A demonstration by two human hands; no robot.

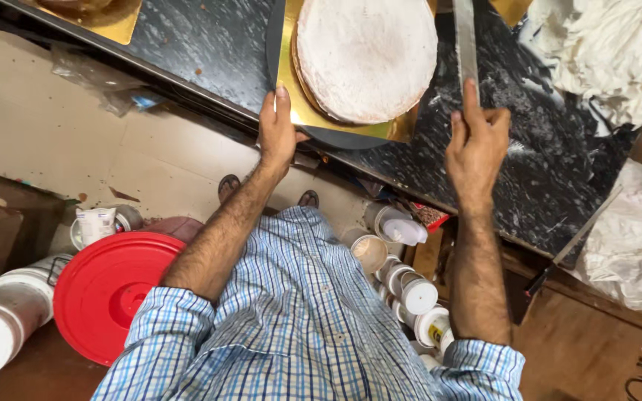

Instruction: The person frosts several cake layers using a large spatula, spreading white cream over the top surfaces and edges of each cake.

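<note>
A round pale cake [365,56] covered in white cream sits on a square gold board [295,104], which rests on a dark round turntable [347,139] at the edge of the black speckled counter [202,44]. My left hand [276,134] grips the near edge of the turntable and board. My right hand [475,148] holds a long flat metal knife [466,41], forefinger stretched along the blade, which lies just right of the cake.
White crumpled cloth [611,52] lies at the counter's right end, plastic sheeting [633,238] below it. Under the counter stand several small lidded tubs [410,293]. A red bucket lid [105,293] and white buckets [1,327] stand on the floor at left. Another gold board [113,22] lies top left.
</note>
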